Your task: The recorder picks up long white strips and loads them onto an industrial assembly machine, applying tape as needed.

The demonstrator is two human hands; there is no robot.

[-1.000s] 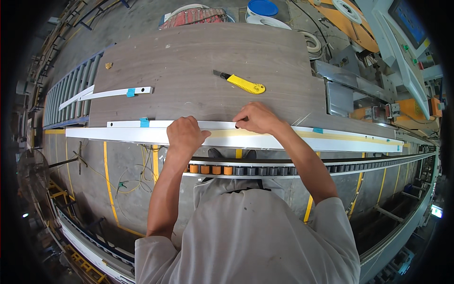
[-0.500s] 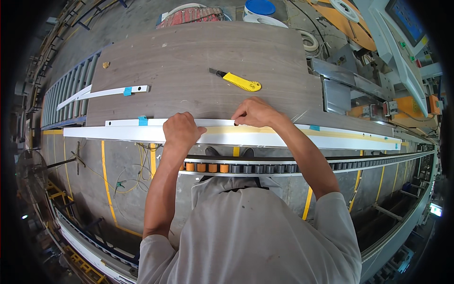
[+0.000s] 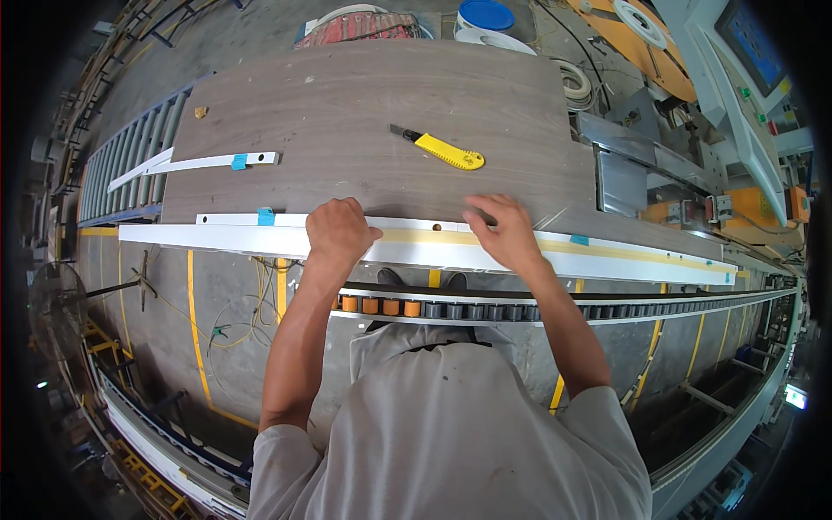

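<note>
A long white bar [image 3: 208, 237] lies along the near edge of the brown board. Against its far side runs a narrower white strip [image 3: 234, 220] with holes, a piece of blue tape [image 3: 266, 217] and a pale yellow band [image 3: 416, 237]. My left hand [image 3: 336, 230] is closed over the bar and strip, thumb pointing right. My right hand [image 3: 504, 232] hovers at the strip, just right of a dark hole [image 3: 437, 227]; its thumb and curled fingers are apart, and I see nothing between them. Beyond it lies a yellow utility knife [image 3: 449, 151] with its blade end to the left.
Two more white strips [image 3: 199, 165] lie at the left of the brown board [image 3: 347, 104], reaching over a roller rack [image 3: 130, 160]. A roller conveyor [image 3: 485, 310] crosses in front of my body. Machinery with a screen [image 3: 750, 43] stands at the right; a blue-lidded bucket [image 3: 485, 13] is behind.
My right hand has moved right along the strip, its fingers have parted, and the dark hole is now uncovered. My left hand stays in place on the bar. The view has shifted slightly.
</note>
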